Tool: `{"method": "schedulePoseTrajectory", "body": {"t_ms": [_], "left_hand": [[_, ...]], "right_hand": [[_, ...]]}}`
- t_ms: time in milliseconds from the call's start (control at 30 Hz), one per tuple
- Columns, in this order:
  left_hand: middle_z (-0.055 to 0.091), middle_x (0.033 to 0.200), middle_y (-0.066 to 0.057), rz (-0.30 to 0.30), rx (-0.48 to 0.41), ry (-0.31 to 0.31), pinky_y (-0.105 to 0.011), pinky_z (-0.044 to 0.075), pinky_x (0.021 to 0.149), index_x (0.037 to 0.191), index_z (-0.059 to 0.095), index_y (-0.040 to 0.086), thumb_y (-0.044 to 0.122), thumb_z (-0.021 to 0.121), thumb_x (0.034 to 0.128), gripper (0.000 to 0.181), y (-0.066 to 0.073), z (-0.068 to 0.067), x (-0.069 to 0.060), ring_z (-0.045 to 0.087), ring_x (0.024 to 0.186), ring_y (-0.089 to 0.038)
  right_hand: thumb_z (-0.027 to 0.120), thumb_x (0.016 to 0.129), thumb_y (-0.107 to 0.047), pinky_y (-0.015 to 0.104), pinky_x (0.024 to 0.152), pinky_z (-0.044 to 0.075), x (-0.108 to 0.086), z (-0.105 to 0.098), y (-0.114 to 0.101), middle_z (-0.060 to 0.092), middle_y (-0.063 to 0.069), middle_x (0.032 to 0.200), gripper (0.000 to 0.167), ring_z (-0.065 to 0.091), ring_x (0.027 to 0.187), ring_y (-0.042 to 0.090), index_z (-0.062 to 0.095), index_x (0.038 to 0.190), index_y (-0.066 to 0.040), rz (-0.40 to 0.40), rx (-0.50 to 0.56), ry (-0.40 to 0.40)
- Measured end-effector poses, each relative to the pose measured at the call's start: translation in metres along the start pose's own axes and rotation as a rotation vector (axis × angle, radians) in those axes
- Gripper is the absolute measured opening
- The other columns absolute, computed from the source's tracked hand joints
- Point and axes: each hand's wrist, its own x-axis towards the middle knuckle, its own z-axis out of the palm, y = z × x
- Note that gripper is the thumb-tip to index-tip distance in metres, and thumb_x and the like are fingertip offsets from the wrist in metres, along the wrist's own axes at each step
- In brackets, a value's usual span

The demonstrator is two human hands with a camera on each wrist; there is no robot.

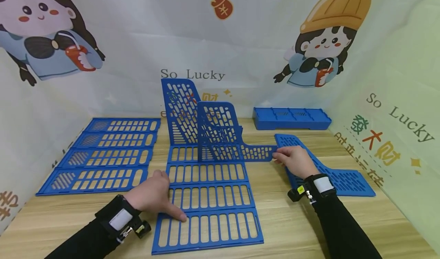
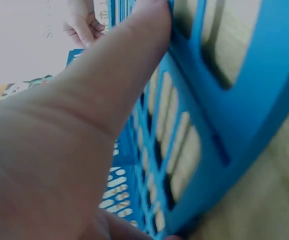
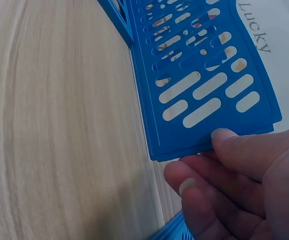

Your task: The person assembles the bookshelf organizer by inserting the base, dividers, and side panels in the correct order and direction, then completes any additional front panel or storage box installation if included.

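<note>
A blue slotted base panel (image 1: 211, 212) of several joined sections lies flat on the table. Two blue perforated divider panels stand upright at its far part, a rear one (image 1: 173, 110) and a front one (image 1: 220, 104). My right hand (image 1: 296, 160) pinches the low right end of the front divider panel (image 3: 204, 135) between thumb and fingers. Over the base panel's left edge lies my left hand (image 1: 152, 194), its thumb stretched straight across the slots. In the left wrist view, that thumb (image 2: 119, 65) touches the slotted panel; the other fingers are mostly hidden.
Left on the wooden table (image 1: 275, 224) lies another blue slotted panel (image 1: 99, 148) of several sections. A loose blue divider panel (image 1: 354, 180) lies flat at right, under my right wrist. A long blue piece (image 1: 292, 118) stands by the back printed cloth (image 1: 137, 41).
</note>
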Motion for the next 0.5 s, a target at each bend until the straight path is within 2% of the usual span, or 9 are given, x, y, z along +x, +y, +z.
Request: {"method": "schedulePoseTrajectory", "body": {"t_ms": [67, 133, 233, 333, 500], "left_hand": [[0.056, 0.124, -0.025, -0.033, -0.037, -0.008, -0.051, 0.063, 0.092, 0.147, 0.044, -0.024, 0.068, 0.101, 0.0625, 0.138, -0.002, 0.000, 0.002, 0.060, 0.095, -0.028], [0.056, 0.125, -0.025, -0.048, -0.061, -0.006, -0.051, 0.063, 0.092, 0.147, 0.045, -0.023, 0.065, 0.103, 0.0628, 0.135, -0.003, 0.000, 0.004, 0.060, 0.096, -0.028], [0.056, 0.123, -0.022, -0.045, -0.073, 0.004, -0.051, 0.062, 0.091, 0.144, 0.050, -0.020, 0.061, 0.103, 0.0641, 0.126, -0.004, -0.001, 0.005, 0.059, 0.096, -0.028], [0.056, 0.124, -0.022, -0.031, -0.061, 0.008, -0.052, 0.062, 0.092, 0.146, 0.050, -0.020, 0.062, 0.103, 0.0650, 0.126, -0.004, -0.001, 0.005, 0.059, 0.097, -0.028], [0.056, 0.126, -0.023, -0.020, -0.035, 0.004, -0.054, 0.062, 0.095, 0.146, 0.050, -0.020, 0.063, 0.102, 0.0659, 0.127, -0.004, -0.001, 0.005, 0.059, 0.097, -0.028]], "right_hand": [[0.061, 0.114, -0.021, 0.043, 0.083, 0.064, 0.000, 0.001, 0.000, 0.084, 0.012, 0.103, 0.030, 0.077, 0.091, 0.023, 0.081, 0.124, -0.001, 0.006, -0.004, 0.002], [0.062, 0.114, -0.021, 0.040, 0.081, 0.063, 0.001, 0.002, -0.001, 0.085, 0.012, 0.101, 0.029, 0.077, 0.089, 0.022, 0.082, 0.122, -0.001, 0.008, -0.002, 0.015], [0.062, 0.113, -0.020, 0.037, 0.077, 0.061, 0.002, 0.005, -0.003, 0.085, 0.012, 0.097, 0.029, 0.077, 0.087, 0.023, 0.083, 0.119, -0.001, 0.003, 0.006, 0.045], [0.063, 0.113, -0.021, 0.036, 0.075, 0.061, 0.003, 0.008, -0.005, 0.085, 0.012, 0.095, 0.028, 0.078, 0.086, 0.023, 0.083, 0.118, -0.001, 0.010, 0.025, 0.068], [0.064, 0.113, -0.022, 0.032, 0.077, 0.060, 0.004, 0.014, -0.011, 0.086, 0.012, 0.099, 0.030, 0.078, 0.089, 0.021, 0.081, 0.124, -0.001, 0.042, 0.128, 0.038]]}}
